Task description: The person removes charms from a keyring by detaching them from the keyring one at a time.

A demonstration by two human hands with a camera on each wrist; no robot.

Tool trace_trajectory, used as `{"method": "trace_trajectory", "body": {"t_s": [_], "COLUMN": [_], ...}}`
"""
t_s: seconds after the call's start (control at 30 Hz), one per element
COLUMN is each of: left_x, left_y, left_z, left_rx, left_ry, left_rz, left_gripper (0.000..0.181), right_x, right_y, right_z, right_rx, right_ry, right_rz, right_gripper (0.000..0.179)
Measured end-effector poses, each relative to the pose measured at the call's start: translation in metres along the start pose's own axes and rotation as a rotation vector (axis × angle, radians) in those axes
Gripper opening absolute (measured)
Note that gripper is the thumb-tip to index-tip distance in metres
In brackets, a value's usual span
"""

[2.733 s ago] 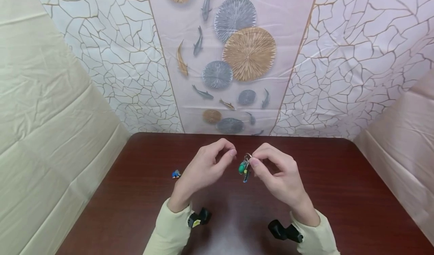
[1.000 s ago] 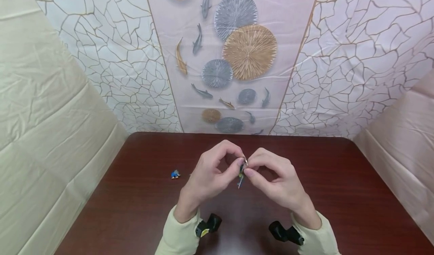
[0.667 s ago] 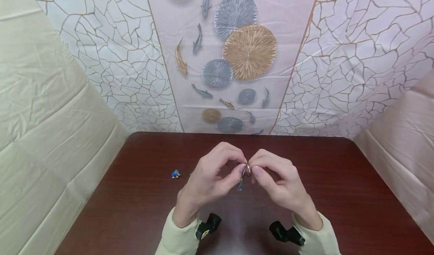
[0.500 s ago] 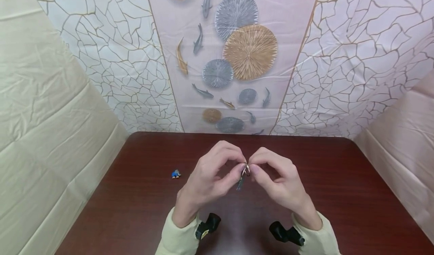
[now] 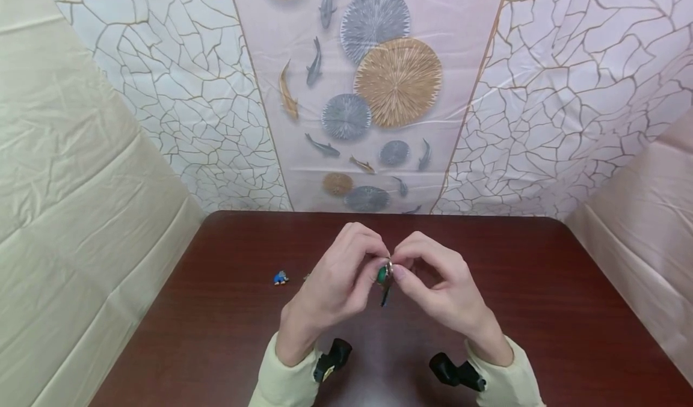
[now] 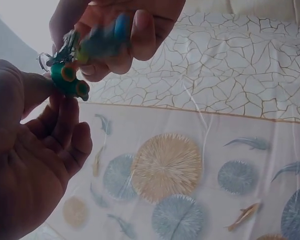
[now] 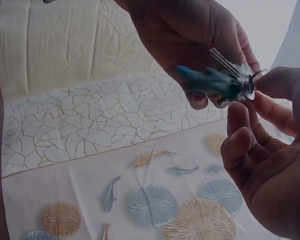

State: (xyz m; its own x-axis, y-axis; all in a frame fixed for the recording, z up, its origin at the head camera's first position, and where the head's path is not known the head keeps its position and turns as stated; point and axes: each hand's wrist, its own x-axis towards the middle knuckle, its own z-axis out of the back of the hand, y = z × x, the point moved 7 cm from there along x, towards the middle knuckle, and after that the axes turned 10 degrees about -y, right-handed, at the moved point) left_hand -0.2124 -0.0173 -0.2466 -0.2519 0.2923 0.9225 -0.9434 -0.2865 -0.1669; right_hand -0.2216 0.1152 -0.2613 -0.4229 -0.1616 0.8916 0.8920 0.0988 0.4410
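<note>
Both hands meet above the table around a small bunch of keys and charms on a metal key ring. My left hand pinches the bunch by a round green charm with orange-rimmed eyes. From the other side, my right hand pinches the ring between thumb and forefinger. A silver key sticks out between the hands in the right wrist view. Beside it hangs a blue-and-teal charm, blurred. Fingers hide part of the ring.
A small blue figure lies on the dark red-brown table, left of the hands. A tiny object shows at the left hand's edge. A patterned cloth hangs behind the table, with pale cloth at both sides.
Earlier the left hand was apart while the right held the bunch; the left has since moved right and taken hold. Over the last half second the green charm has turned into view.
</note>
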Motion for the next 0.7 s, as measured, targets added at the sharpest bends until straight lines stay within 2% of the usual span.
{"method": "trace_trajectory", "body": {"t_s": [0.17, 0.3, 0.4, 0.53, 0.7], "left_x": [0.001, 0.002, 0.002, 0.001, 0.001], "left_y": [-0.005, -0.01, -0.011, -0.01, -0.013], "left_z": [0.0, 0.001, 0.001, 0.0, -0.001], "left_rx": [0.059, 0.113, 0.14, 0.156, 0.147], "left_ry": [-0.022, -0.044, -0.046, -0.043, -0.039], "left_rz": [-0.049, -0.1, -0.112, -0.114, -0.135], "left_gripper": [0.004, 0.005, 0.006, 0.009, 0.007], "right_x": [-0.002, -0.003, -0.004, -0.004, -0.003], "right_y": [-0.002, -0.003, -0.005, -0.007, -0.007], "right_z": [-0.001, -0.001, 0.0, 0.001, 0.001], "right_rx": [-0.017, -0.035, -0.036, 0.006, 0.083], "right_ry": [-0.009, -0.028, -0.044, -0.049, -0.042], "right_rz": [-0.024, -0.073, -0.108, -0.127, -0.106], "right_gripper": [0.009, 0.01, 0.009, 0.008, 0.012]}}
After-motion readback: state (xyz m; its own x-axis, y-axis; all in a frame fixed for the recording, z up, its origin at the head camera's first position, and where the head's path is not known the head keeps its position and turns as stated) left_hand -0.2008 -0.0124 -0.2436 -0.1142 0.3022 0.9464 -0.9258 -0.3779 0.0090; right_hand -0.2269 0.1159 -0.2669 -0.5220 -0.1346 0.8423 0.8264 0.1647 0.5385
